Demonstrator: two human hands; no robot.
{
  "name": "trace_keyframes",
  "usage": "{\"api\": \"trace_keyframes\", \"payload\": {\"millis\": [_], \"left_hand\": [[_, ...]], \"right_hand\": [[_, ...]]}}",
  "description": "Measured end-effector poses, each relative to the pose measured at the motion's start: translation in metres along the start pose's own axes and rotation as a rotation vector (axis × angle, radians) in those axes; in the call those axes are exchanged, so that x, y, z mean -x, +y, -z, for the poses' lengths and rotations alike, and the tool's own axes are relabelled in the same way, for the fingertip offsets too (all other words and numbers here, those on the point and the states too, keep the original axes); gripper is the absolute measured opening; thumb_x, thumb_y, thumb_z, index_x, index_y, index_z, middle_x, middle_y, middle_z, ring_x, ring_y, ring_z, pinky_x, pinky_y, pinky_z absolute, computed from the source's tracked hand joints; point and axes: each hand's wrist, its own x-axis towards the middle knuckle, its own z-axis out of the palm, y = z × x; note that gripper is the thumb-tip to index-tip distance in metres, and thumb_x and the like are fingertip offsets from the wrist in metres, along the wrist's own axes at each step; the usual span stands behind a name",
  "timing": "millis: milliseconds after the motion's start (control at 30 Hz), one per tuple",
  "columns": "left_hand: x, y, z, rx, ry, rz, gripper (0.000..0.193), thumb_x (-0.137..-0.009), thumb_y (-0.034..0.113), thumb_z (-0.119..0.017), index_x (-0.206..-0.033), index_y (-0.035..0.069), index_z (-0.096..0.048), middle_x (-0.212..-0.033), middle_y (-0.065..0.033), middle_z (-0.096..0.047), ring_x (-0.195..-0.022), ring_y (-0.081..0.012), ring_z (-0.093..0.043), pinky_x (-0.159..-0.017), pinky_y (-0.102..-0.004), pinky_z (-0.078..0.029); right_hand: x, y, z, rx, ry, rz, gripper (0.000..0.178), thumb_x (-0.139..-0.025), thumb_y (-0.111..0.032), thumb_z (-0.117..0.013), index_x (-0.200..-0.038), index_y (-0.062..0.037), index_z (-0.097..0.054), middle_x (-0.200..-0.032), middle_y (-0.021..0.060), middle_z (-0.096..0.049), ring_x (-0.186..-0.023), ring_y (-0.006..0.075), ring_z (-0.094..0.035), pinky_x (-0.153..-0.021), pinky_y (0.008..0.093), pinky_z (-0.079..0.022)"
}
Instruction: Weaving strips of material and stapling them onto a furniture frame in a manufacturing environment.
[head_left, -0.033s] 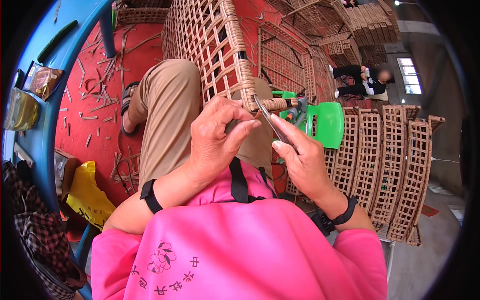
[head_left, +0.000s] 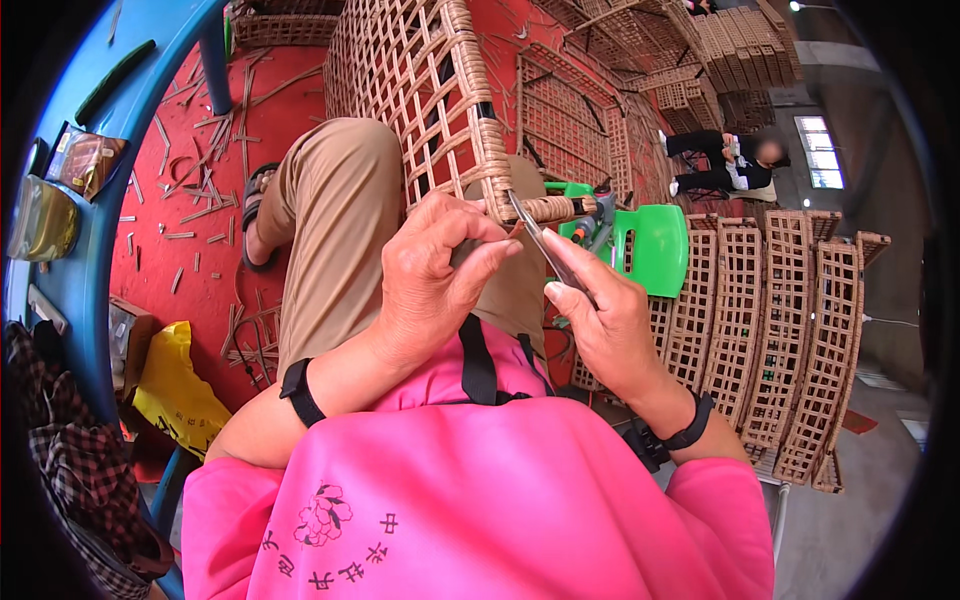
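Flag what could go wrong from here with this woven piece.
1. Nick: the right hand grips a metal tool whose tip is at the corner of the woven piece, close to the left hand; a slip could cut or poke it.
2. Strand damage: the tip sits right by the wrapped edge, so too much force might split a strand.
3. Lost hold: the left hand appears to pinch only a short strip end, which could slip free.

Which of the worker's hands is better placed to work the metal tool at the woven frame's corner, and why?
Right, I'd judge: the right hand grips the metal tool, its tip at the corner of the woven frame. The left hand appears to pinch a thin strip there.
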Motion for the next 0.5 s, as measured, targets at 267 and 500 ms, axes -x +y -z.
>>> {"api": "trace_keyframes", "payload": {"millis": [267,500], "left_hand": [[0.0,0.001,0.001,0.017,-0.003,0.009,0.012,-0.079,0.002,-0.08,-0.084,0.0,-0.07,-0.081,-0.009,-0.061,-0.086,-0.0237,-0.062,-0.092,-0.0394,-0.053],[-0.001,0.001,-0.001,0.015,0.005,-0.004,0.011,-0.079,0.002,-0.079,-0.084,0.001,-0.07,-0.082,-0.0088,-0.062,-0.085,-0.0233,-0.062,-0.094,-0.0414,-0.053]], "right_hand": [[0.003,-0.007,0.002,-0.375,-0.087,-0.367,0.047,-0.095,-0.002,-0.063,-0.141,0.0013,-0.053,-0.121,0.0109,-0.069,-0.104,0.0113,-0.063,-0.091,0.0274,-0.051],[0.015,-0.002,-0.006,-0.473,-0.048,-0.249,0.047,-0.098,-0.005,-0.061,-0.144,0.0,-0.051,-0.105,0.0034,-0.065,-0.087,0.0058,-0.055,-0.079,0.0221,-0.049]]}}
